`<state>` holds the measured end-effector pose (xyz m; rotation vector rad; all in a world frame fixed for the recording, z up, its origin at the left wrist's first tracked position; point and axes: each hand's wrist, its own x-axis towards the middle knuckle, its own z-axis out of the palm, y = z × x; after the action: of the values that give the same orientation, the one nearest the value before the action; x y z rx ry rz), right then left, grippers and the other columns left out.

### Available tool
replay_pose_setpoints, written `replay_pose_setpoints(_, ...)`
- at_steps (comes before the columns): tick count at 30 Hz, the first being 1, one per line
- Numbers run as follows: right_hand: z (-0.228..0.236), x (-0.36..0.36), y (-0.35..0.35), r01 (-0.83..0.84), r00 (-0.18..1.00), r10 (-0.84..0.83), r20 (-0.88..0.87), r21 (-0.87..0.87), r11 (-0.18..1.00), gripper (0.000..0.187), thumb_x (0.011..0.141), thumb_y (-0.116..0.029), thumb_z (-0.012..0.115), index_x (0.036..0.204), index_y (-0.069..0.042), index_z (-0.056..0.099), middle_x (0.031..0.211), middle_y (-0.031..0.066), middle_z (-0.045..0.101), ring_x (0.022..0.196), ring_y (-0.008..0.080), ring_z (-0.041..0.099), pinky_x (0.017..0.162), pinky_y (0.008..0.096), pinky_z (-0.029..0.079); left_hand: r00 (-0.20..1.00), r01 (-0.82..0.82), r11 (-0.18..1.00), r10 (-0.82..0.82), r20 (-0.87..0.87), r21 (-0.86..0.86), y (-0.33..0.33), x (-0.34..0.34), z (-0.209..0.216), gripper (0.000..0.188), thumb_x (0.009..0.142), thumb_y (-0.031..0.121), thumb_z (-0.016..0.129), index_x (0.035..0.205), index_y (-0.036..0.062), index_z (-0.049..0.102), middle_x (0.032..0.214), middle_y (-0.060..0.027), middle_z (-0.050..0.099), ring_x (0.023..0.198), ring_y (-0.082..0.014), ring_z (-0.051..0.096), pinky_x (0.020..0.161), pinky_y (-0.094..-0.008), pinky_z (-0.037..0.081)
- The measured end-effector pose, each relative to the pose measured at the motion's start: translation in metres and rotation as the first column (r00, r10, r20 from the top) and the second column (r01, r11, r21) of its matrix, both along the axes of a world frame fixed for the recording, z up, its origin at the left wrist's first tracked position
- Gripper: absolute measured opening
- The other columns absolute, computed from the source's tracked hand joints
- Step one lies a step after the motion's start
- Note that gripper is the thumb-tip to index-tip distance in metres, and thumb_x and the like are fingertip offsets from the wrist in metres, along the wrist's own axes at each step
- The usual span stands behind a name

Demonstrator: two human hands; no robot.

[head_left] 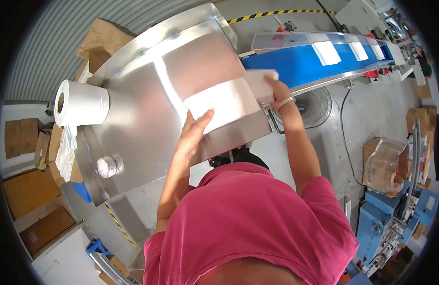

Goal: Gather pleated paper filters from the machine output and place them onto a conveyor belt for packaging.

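A row of white folded tissues (224, 103) lies on the metal table, packed side by side. My left hand (195, 132) rests against the near left corner of this row, its thumb and fingers apart. At the right end of the row, my right hand (280, 92) pinches a white folded tissue piece (260, 85), slightly blurred. This piece is between the row and the near end of the blue conveyor belt (288, 66). Further along the belt lie several white folded tissues (326, 53), spaced apart.
The metal table (139, 142) has a raised back wall. A large white roll (84, 103) and a small clear tape roll (107, 166) stand on its left. A fan (314, 107) is below the conveyor. Cardboard boxes (390, 164) and a blue machine (373, 223) stand at the right.
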<state>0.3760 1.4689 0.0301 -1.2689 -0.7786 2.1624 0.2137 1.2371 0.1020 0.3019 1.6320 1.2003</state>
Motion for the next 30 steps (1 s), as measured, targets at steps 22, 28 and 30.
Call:
replay_pose_setpoints(22,0.046,-0.014,-0.039,-0.766,0.616,0.343,0.709,0.438,0.471,0.056,0.074,-0.042,0.056,0.094,0.01,0.059,0.092,0.0305,0.06,0.09,0.0414,0.058,0.079,0.04,0.046,0.999,-0.042,0.999,0.042,0.017,-0.01,0.011,0.013,0.006,0.114,0.08,0.044,0.064,0.132,-0.0117,-0.02,0.133,-0.0256,0.039,0.132,-0.0302,0.026,0.11,-0.035,0.012)
replay_pose_setpoints(28,0.054,-0.013,-0.04,-0.766,0.614,0.338,0.714,0.433,0.475,0.049,0.075,-0.042,0.054,0.09,0.004,0.063,0.089,0.0265,0.062,0.088,0.0422,0.058,0.078,0.0413,0.046,0.998,-0.049,0.999,0.049,0.026,-0.018,0.01,0.013,0.004,0.114,0.079,0.044,0.065,0.132,-0.0111,-0.02,0.133,-0.027,0.038,0.133,-0.0311,0.024,0.109,-0.0356,0.012)
replay_pose_setpoints(30,0.045,-0.012,-0.034,-0.787,0.564,0.29,0.773,0.398,0.471,0.047,0.076,-0.04,0.055,0.094,0.003,0.062,0.088,0.0268,0.061,0.087,0.0413,0.058,0.078,0.0397,0.047,0.999,-0.038,0.999,0.039,0.022,-0.004,0.01,0.012,0.002,0.114,0.079,0.044,0.065,0.132,-0.0109,-0.019,0.133,-0.0271,0.038,0.133,-0.0313,0.024,0.109,-0.0357,0.012)
